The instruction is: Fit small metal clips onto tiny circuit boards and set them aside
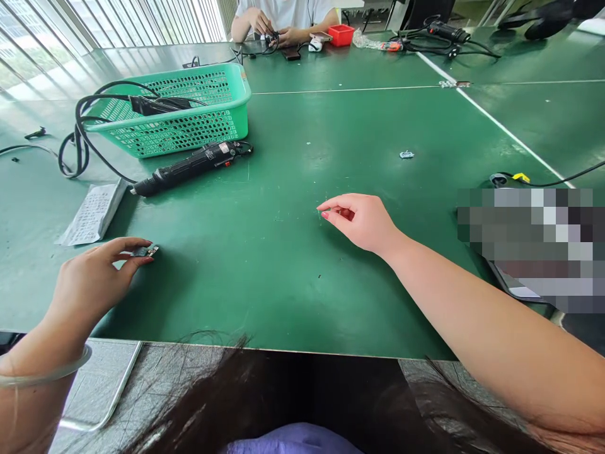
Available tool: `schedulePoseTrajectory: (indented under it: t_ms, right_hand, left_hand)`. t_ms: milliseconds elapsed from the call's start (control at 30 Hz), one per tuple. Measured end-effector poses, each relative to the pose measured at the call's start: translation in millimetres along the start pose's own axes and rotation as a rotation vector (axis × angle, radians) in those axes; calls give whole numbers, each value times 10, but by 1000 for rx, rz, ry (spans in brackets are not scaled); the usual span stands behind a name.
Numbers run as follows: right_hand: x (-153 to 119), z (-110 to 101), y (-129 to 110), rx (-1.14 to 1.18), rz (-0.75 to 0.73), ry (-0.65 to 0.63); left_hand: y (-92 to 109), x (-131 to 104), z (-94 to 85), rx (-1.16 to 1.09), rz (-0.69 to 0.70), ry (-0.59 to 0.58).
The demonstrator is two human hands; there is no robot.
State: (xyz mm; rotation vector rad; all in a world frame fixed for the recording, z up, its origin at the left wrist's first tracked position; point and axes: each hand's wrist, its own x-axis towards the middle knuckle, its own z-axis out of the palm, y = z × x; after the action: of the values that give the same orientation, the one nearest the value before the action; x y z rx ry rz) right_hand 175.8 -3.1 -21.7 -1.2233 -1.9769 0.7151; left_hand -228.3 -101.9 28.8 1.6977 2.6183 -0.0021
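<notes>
Over the near left of the green table (265,296), my left hand (94,277) pinches a small grey part with a shiny metal end (146,251) between thumb and fingertips. Its exact kind is too small to tell. My right hand (362,221) hovers over the middle of the table, thumb and forefinger drawn close in a pinch. Anything between those fingertips is too tiny to make out. Farther back on the right lies a small pale grey-blue part (406,154), apart from both hands.
A black electric screwdriver (189,167) lies before a green basket (189,135) holding a black corded tool. Beside them is a handwritten paper packet (92,214). A blurred-out object (524,246) sits at right. Across the table, another person's hands (276,31) work near a red box (341,35).
</notes>
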Motion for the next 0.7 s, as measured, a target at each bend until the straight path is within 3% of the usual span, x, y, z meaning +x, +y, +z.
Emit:
schedulePoseTrajectory:
  t_ms: [433,700]
  right_hand:
    - [8,-2,-10,13,-9,-17]
    - [9,3,-2,-5,-24,-16]
  left_hand:
    - [-134,94,31,-41,-59,36]
    - [-66,106,-16,-41,-85,25]
